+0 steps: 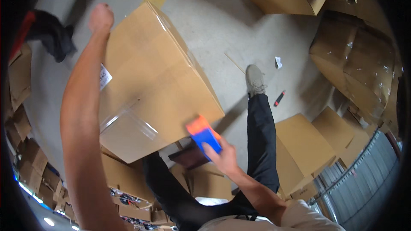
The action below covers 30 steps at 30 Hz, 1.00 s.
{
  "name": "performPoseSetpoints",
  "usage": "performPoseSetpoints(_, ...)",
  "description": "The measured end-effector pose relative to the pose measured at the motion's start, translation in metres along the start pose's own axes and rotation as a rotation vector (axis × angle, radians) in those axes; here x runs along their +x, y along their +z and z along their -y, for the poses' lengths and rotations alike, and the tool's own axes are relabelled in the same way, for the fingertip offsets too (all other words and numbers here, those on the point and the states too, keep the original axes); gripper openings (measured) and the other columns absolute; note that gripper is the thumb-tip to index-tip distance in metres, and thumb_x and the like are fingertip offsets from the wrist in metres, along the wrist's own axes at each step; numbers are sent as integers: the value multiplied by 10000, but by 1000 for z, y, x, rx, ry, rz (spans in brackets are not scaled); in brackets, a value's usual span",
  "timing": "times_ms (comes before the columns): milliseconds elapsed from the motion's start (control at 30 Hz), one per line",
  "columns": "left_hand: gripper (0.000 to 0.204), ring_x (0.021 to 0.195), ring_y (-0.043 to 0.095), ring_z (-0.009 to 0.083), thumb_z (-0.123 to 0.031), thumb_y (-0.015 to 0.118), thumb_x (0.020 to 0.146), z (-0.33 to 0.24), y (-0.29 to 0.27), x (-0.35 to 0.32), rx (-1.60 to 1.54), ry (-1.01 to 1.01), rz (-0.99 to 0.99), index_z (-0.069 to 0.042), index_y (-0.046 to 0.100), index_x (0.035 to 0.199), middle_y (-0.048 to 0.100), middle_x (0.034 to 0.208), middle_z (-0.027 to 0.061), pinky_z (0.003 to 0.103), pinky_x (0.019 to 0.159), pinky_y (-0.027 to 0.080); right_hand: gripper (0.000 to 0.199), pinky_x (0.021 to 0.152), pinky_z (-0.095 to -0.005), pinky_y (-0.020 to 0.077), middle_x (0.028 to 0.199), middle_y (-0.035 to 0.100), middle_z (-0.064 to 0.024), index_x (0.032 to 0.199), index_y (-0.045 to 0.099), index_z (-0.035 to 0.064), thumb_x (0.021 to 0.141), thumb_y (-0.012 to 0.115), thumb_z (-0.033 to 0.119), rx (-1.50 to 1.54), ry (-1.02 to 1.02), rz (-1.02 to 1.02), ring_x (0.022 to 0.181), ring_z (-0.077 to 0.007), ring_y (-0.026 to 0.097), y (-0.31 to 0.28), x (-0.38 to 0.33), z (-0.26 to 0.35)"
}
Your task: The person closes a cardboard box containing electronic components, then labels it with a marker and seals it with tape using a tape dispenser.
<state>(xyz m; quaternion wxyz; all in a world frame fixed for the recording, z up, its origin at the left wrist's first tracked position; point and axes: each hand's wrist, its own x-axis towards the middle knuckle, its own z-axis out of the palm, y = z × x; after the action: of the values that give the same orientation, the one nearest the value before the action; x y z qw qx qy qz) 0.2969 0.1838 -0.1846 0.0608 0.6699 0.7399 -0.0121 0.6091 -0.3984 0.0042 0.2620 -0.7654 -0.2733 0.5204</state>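
A large closed cardboard box stands tilted across the middle, with clear tape strips on its near side and a white label on its left. My left hand, slightly blurred, is curled closed by the box's far left edge; whatever its fingers hold is hidden. In my right hand is a blue-and-orange handheld tool, gripped by its blue body. The orange end is smeared by motion and overlaps the box's near right corner; whether it touches the cardboard I cannot tell.
A red-and-black utility knife and a white paper scrap lie on the floor by my shoe. Cardboard boxes stand right and behind. Another person's dark-clad leg is at far left.
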Motion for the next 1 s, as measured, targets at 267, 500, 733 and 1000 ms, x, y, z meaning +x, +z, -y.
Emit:
performPoseSetpoints(267, 606, 1707, 522, 543, -216, 764, 1175, -104, -56, -325, -588, 444, -192, 76, 638, 1691, 536, 1844, 350, 611, 1435, 394, 584, 826, -530, 693, 941, 876, -273, 1139, 884, -43, 1105, 815, 535, -137, 536, -1, 837, -403, 888, 7, 79, -106)
performPoseSetpoints(500, 621, 1712, 470, 536, -194, 720, 1201, -78, -126, -576, -736, -104, 290, 101, 570, 1727, 471, 1862, 331, 620, 1416, 384, 621, 739, -517, 663, 771, 794, -237, 1043, 825, -85, 1186, 740, 513, -185, 498, 59, 751, -358, 861, -42, -51, -66)
performPoseSetpoints(733, 644, 1698, 489, 533, -292, 705, 1222, 17, -190, -640, -701, -305, 366, 129, 589, 1695, 517, 1813, 352, 599, 1412, 394, 469, 850, -468, 653, 1059, 855, -236, 1335, 720, -25, 1227, 764, 430, -194, -13, 98, 934, -312, 851, -40, -128, 126)
performPoseSetpoints(1000, 656, 1684, 492, 536, -310, 746, 1194, 167, -299, -623, -702, -223, 337, 121, 616, 1672, 538, 1779, 373, 595, 1406, 400, 281, 839, -384, 584, 973, 736, -59, 1228, 744, -13, 1196, 815, 257, -325, -75, -168, 934, -128, 647, -68, -368, 254)
